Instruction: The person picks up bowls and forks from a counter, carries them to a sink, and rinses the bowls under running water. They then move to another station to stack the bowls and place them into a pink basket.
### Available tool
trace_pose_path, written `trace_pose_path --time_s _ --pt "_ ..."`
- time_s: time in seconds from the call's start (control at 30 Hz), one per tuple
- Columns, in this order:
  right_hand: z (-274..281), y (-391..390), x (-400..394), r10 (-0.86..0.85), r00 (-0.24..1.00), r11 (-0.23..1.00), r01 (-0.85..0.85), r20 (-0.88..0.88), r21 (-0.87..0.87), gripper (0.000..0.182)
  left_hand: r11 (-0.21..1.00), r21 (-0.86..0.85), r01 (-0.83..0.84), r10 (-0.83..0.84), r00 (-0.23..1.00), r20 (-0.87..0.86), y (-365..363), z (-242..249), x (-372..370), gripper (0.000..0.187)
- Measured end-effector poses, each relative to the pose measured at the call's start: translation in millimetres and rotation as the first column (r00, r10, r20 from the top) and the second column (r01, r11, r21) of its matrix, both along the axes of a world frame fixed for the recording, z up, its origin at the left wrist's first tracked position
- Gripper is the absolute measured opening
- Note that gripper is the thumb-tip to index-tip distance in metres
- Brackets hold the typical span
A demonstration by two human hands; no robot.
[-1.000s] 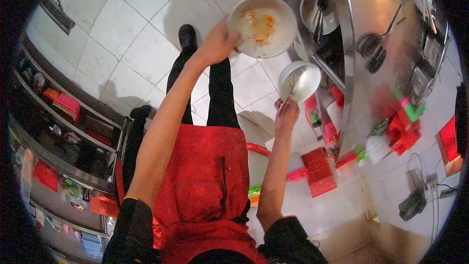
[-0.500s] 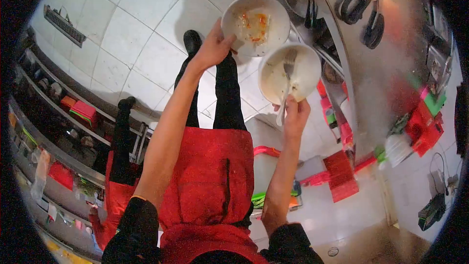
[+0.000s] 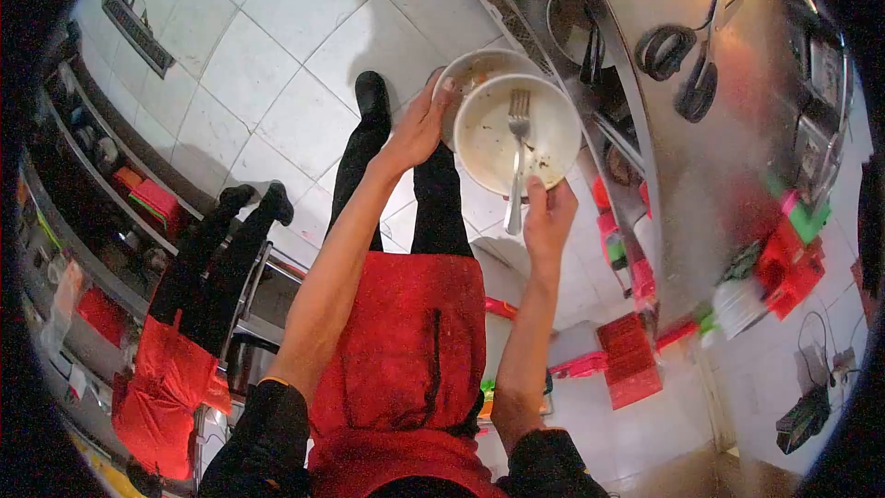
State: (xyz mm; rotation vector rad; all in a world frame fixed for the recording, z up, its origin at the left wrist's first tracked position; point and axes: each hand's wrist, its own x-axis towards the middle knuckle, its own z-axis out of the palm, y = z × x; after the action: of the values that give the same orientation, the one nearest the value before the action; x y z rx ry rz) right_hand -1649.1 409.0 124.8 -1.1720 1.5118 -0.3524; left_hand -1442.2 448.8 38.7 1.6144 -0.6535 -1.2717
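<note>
Pale front bowl (image 3: 479, 143), specked with residue, carrying 1 metal fork (image 3: 517, 149), handle past rim; overlapped rear bowl (image 3: 469, 71) partly hidden.

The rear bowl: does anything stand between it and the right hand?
Yes: the front bowl, a fork in it, held by the right hand, covers most of the rear bowl in this view.

Front bowl (image 3: 484, 140) off-wht, brn-flecked, fork (image 3: 519, 112) silver, apron (image 3: 396, 341) red w/ blk sleeves (image 3: 263, 433).
</note>
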Motion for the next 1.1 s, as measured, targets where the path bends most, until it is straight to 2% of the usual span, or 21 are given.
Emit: trace_pose_path --time_s 0.03,0.1,0.17,0.23,0.27,0.3,0.37,0.43,0.5,0.57,0.6,0.67,0.7,0.73,0.77,0.83,0.87,0.97,1.0,1.03,1.1 --pt "4.2 -1.8 4.8 0.002 1.000 1.000 -0.002 -0.002 -0.004 0.023 1.000 -0.013 -0.009 0.008 0.996 -0.089 -2.7 3.2 -3.8 0.055" --pt "8.0 -6.6 12.9 0.073 0.996 0.997 -0.072 -0.050 0.010 0.023 0.996 -0.060 -0.064 0.057 0.993 -0.106 5.1 -13.4 -18.6 0.057" --pt "8.0 -9.9 17.5 0.077 0.997 0.995 -0.078 -0.024 -0.054 0.022 0.986 0.111 -0.122 0.128 0.990 -0.056 11.0 -11.1 -24.9 0.065" --pt "17.8 -17.3 18.1 0.103 0.994 0.992 -0.100 -0.040 0.081 0.020 0.993 0.102 -0.067 0.082 0.985 -0.152 11.8 -4.0 -24.7 0.077" --pt "25.2 -20.4 14.4 0.123 0.992 0.990 -0.121 -0.034 0.071 0.019 0.980 0.121 -0.155 0.191 0.896 -0.402 19.4 -25.0 -33.7 0.081" --pt "31.0 -22.4 13.4 0.127 0.991 0.990 -0.125 -0.030 0.069 0.019 0.959 0.161 -0.234 0.283 0.732 -0.620 16.6 -25.6 -38.6 0.085" --pt "39.8 -24.6 18.0 0.061 0.998 0.985 -0.056 -0.028 0.163 0.021 0.937 0.244 -0.249 0.348 0.698 -0.626 14.7 -19.2 -43.1 0.092" --pt "48.4 -31.0 13.0 0.099 0.990 0.977 -0.078 -0.098 0.197 0.022 0.907 0.309 -0.287 0.420 0.689 -0.591 14.1 -8.4 -44.9 0.095" --pt "36.1 -39.9 -2.8 0.102 0.994 0.985 -0.097 -0.024 0.145 0.019 0.919 0.258 -0.299 0.395 0.691 -0.606 15.1 -14.3 -39.8 0.097" --pt "18.3 -72.4 -43.3 0.215 0.967 0.972 -0.226 0.135 0.071 0.014 0.907 0.297 -0.298 0.417 0.731 -0.540 10.9 -4.5 -40.6 0.096" --pt "6.0 -96.7 -60.8 0.315 0.947 0.948 -0.317 -0.067 -0.020 0.020 0.920 0.296 -0.258 0.379 0.777 -0.503 10.5 2.1 -40.6 0.096" --pt "-30.8 -143.8 -72.4 0.142 0.917 0.943 -0.239 -0.373 -0.231 0.034 0.911 0.303 -0.280 0.403 0.766 -0.501 3.0 13.7 -43.3 0.097" --pt "-63.5 -165.5 -82.8 0.107 0.861 0.870 -0.323 -0.497 -0.373 0.035 0.906 0.307 -0.292 0.415 0.759 -0.502 3.3 13.0 -44.4 0.098" --pt "-94.0 -186.0 -93.8 0.047 0.795 0.764 -0.418 -0.605 -0.491 0.038 0.932 0.212 -0.294 0.362 0.751 -0.553 7.9 -1.9 -46.4 0.100" --pt "-113.6 -202.3 -96.2 0.051 0.795 0.760 -0.423 -0.604 -0.493 0.038 0.930 0.209 -0.301 0.366 0.749 -0.552 8.6 -1.6 -47.8 0.100" --pt "-141.7 -222.5 -103.8 0.160 0.634 0.625 -0.658 -0.757 -0.419 0.043 0.914 0.269 -0.302 0.399 0.787 -0.471 7.3 -0.6 -51.6 0.103" --pt "-141.8 -223.2 -106.9 0.165 0.633 0.626 -0.660 -0.756 -0.416 0.043 0.913 0.274 -0.304 0.402 0.786 -0.469 9.2 -6.3 -54.5 0.103" --pt "-146.8 -224.1 -113.9 0.185 0.677 0.682 -0.610 -0.713 -0.403 0.039 0.886 0.300 -0.353 0.458 0.765 -0.454 8.3 -14.5 -54.3 0.101" --pt "-147.3 -222.3 -125.0 0.174 0.867 0.869 -0.358 -0.467 -0.340 0.035 0.895 0.316 -0.315 0.421 0.828 -0.370 2.8 6.1 -52.0 0.101" --pt "-146.7 -219.3 -138.4 0.070 0.977 0.979 -0.105 -0.200 -0.173 0.031 0.906 0.296 -0.304 0.395 0.857 -0.329 2.8 3.3 -52.8 0.100" --pt "-74.4 -166.0 -98.1 -0.115 0.988 0.992 0.119 0.107 -0.034 0.023 0.923 0.261 -0.282 0.345 0.907 -0.242 2.9 -3.1 -54.5 0.100"
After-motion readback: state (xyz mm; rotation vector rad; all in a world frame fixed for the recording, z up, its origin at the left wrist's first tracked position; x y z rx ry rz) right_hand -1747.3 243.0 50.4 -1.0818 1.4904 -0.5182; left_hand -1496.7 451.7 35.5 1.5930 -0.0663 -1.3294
